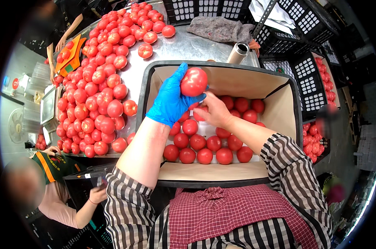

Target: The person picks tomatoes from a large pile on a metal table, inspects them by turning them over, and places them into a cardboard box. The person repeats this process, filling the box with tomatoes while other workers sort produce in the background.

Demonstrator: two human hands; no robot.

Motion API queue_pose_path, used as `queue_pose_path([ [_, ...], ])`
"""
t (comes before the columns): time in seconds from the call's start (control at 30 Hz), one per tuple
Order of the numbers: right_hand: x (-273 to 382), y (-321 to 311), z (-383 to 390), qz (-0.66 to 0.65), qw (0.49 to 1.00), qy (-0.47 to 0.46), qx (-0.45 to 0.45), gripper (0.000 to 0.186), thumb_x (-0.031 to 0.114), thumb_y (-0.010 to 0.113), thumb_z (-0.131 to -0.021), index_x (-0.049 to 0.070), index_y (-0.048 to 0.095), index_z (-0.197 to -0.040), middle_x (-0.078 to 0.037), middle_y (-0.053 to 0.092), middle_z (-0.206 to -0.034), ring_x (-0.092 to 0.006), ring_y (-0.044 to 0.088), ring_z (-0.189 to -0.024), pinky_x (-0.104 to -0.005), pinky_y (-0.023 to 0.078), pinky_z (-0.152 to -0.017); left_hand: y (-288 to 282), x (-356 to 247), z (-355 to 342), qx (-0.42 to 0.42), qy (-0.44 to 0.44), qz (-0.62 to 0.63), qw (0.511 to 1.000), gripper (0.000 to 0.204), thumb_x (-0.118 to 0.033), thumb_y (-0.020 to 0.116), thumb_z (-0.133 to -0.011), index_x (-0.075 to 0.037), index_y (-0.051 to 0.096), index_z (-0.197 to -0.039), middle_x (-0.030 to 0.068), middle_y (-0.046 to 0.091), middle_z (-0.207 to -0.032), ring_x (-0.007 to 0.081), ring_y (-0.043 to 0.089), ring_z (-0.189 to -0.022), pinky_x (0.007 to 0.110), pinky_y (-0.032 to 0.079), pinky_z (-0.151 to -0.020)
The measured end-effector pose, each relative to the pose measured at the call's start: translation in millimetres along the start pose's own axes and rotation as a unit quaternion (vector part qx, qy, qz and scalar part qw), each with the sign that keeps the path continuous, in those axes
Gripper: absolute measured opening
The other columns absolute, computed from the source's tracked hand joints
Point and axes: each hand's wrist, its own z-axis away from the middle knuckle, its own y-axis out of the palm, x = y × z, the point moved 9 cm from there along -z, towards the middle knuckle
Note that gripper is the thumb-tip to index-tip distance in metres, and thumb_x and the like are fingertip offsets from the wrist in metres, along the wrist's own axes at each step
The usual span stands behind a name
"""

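Observation:
My left hand (pixel 171 97), in a blue glove, is raised above a deep crate and wraps its fingers round a red tomato (pixel 194 81). Just right of it, my bare right hand (pixel 216 111) reaches over the crate with fingers curled against another tomato (pixel 199 113), which they partly cover. Paper liner (pixel 221 171) covers the inside walls of the dark-rimmed crate (pixel 298 120). Inside, tomatoes (pixel 197 142) sit in rows on the bottom, and my hands and forearms hide some of them.
A large heap of tomatoes (pixel 90 99) covers the metal table's (pixel 175 47) left side. Behind the crate are a grey cloth (pixel 221 28) and a tumbler (pixel 238 52). Black plastic crates (pixel 310 79) stand at right. Co-workers' hands (pixel 97 194) show at left.

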Motion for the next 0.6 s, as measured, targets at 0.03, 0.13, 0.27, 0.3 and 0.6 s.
queue_pose_path([
  [0.03,4,-7,-2,-0.068,0.997,0.034,-0.017,0.047,0.014,0.073,-0.078,0.007,0.054,-0.121,-0.014,0.056,-0.11,-0.0252,0.064,-0.09,-0.0354,0.054,-0.077,0,1,-1,0.0,0.002,-0.009,1.0,0.04,-0.039,0.055,-0.098,-0.006,0.056,-0.121,0.0135,0.063,-0.113,0.0252,0.065,-0.1,0.043,0.061,-0.075],
  [0.13,31,-46,-10,-0.209,0.972,-0.047,-0.098,0.063,0.009,0.071,-0.074,0.006,0.046,-0.132,-0.011,0.051,-0.113,-0.0196,0.062,-0.091,-0.0308,0.052,-0.079,-1,-1,2,-0.032,0.018,-0.067,0.997,0.041,-0.04,0.054,-0.099,-0.006,0.056,-0.121,0.012,0.064,-0.11,0.0226,0.066,-0.094,0.039,0.06,-0.072],
  [0.27,93,-88,-8,-0.036,0.977,-0.173,-0.122,0.073,0.017,0.074,-0.067,0.009,0.047,-0.134,-0.015,0.05,-0.118,-0.0299,0.053,-0.111,-0.0413,0.049,-0.09,4,-3,-7,0.044,0.126,-0.335,0.933,0.041,-0.039,0.049,-0.101,-0.007,0.053,-0.128,0.0087,0.059,-0.121,0.0195,0.062,-0.104,0.033,0.057,-0.079],
  [0.3,90,-89,-9,0.054,0.978,-0.162,-0.123,0.071,0.022,0.075,-0.066,0.012,0.049,-0.131,-0.017,0.052,-0.116,-0.035,0.054,-0.11,-0.0451,0.049,-0.093,24,-3,5,0.111,0.257,-0.48,0.831,0.043,-0.038,0.048,-0.102,-0.007,0.051,-0.131,0.0085,0.058,-0.125,0.0194,0.06,-0.108,0.032,0.057,-0.082],
  [0.6,120,-241,95,0.099,0.935,-0.166,-0.296,0.054,0.014,0.081,-0.063,0.012,0.057,-0.111,-0.009,0.056,-0.104,-0.0252,0.059,-0.096,-0.0366,0.051,-0.085,52,27,23,0.094,0.01,-0.343,0.934,0.059,-0.051,0.035,-0.103,-0.005,0.047,-0.138,0.0095,0.059,-0.121,0.0161,0.06,-0.091,0.029,0.05,-0.079],
])
